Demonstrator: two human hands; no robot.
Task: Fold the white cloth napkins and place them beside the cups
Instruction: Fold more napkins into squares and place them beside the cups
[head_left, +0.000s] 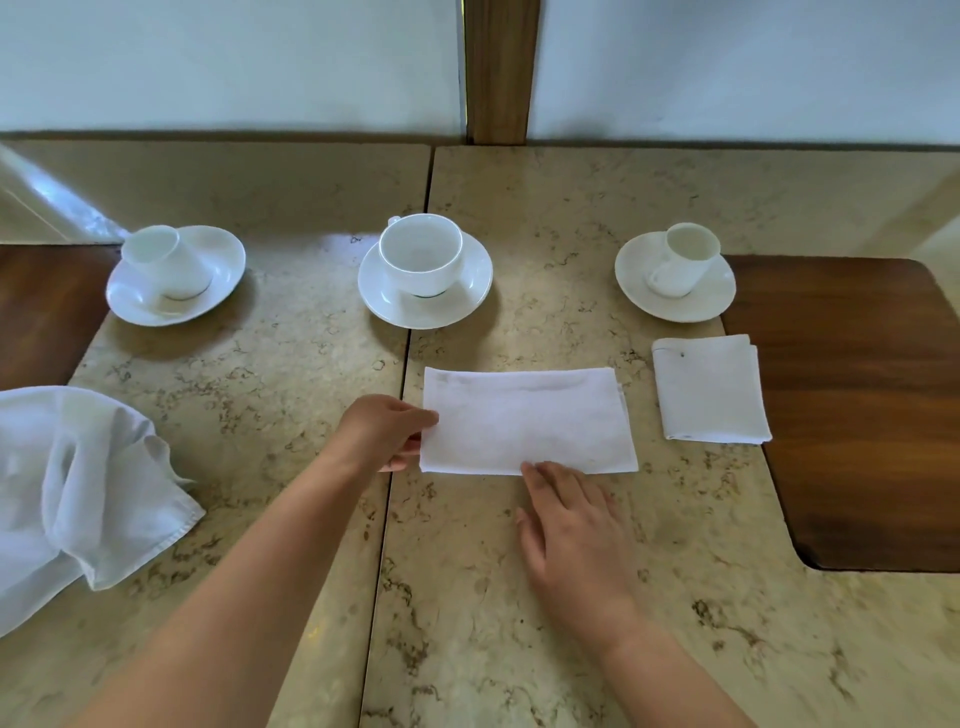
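Note:
A white napkin (527, 421) folded into a long rectangle lies flat in front of the middle cup (421, 254). My left hand (382, 431) pinches its left edge between thumb and fingers. My right hand (569, 530) rests flat, its fingertips on the napkin's near edge. A smaller folded napkin (709, 389) lies just in front of the right cup (685, 260). An unfolded, crumpled white cloth (83, 483) sits at the left, below the left cup (163, 262). Each cup stands on a white saucer.
The marble table (291, 395) has a seam running down its middle. Dark wooden insets (862, 405) lie at the right and far left edges. A wall and a wooden post (498, 67) stand behind the table.

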